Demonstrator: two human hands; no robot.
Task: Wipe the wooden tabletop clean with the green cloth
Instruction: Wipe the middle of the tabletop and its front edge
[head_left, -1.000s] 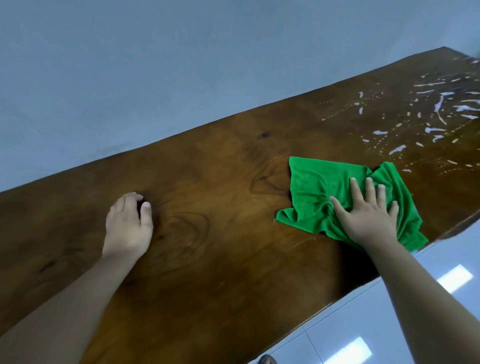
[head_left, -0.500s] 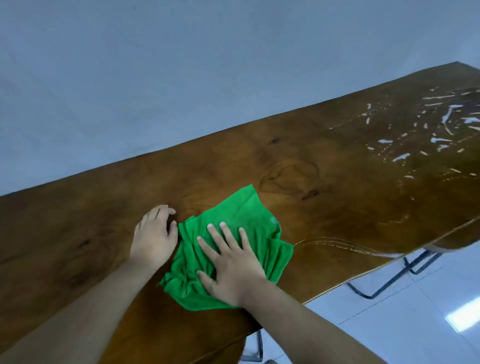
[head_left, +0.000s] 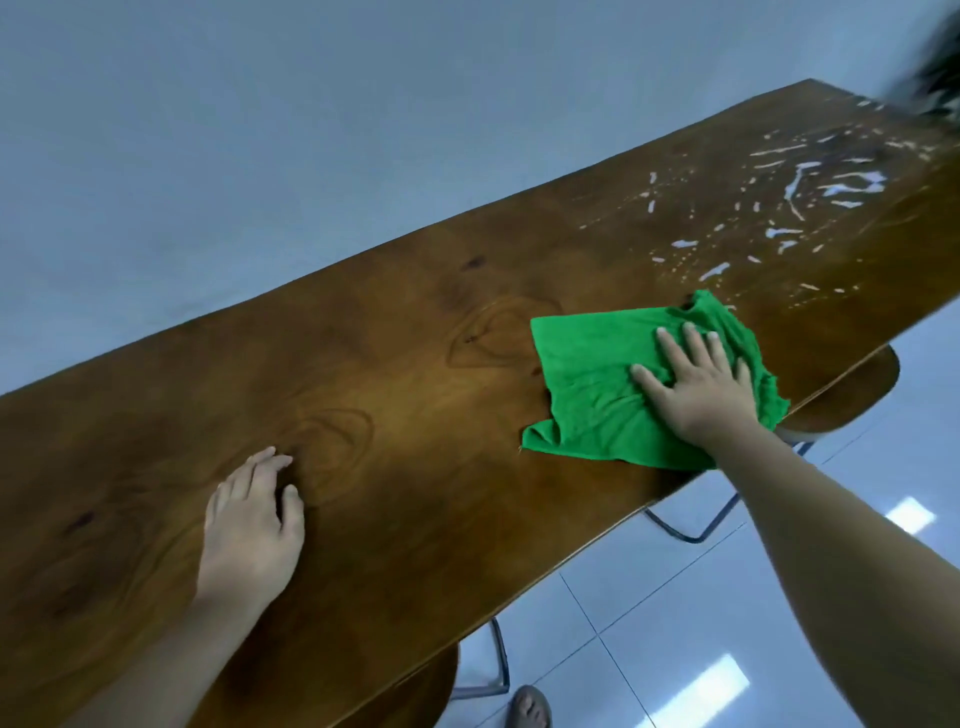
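Clearly, in the head view, the risk is the green cloth (head_left: 613, 395) at right of centre sliding off the tabletop's (head_left: 415, 395) near edge, which its lower right corner already overhangs, or bunching so the white streaks (head_left: 810, 208) in the upper right only smear. The right hand (head_left: 701, 384) lies flat, fingers spread, palm pressing the cloth onto the wood rather than pinching it. The left hand (head_left: 249, 530), lower left, rests open on bare wood, holding nothing

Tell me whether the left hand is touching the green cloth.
No, the left hand lies flat on bare wood, well apart from the cloth under the right hand.
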